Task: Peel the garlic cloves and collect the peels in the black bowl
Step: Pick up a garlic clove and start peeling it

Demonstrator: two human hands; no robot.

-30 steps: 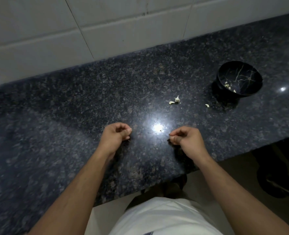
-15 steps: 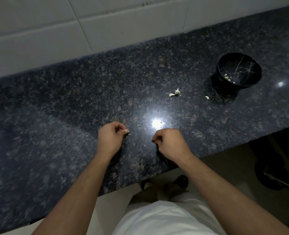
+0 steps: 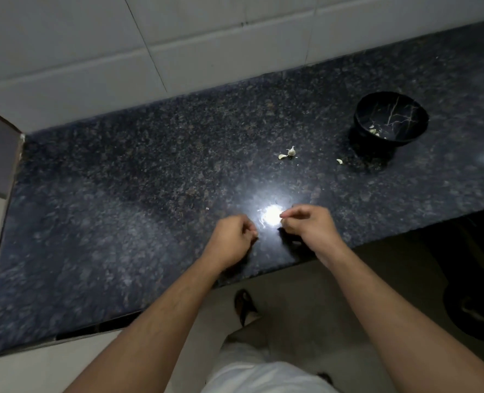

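A garlic clove (image 3: 291,150) lies on the dark speckled worktop (image 3: 121,194), toward the back right, with a small peel (image 3: 282,157) just beside it on its left. Another peel scrap (image 3: 339,161) lies further right, near the foot of the black bowl (image 3: 391,120). The bowl stands near the right back of the worktop and holds a few pale peel bits (image 3: 374,132) on its left inner side. Near the front edge, both hands hang over the worktop with a bright light glare between them. The left hand (image 3: 232,239) has a curled grip; whether it holds anything cannot be told. The right hand (image 3: 310,224) pinches its fingertips together; what they hold is too small to tell.
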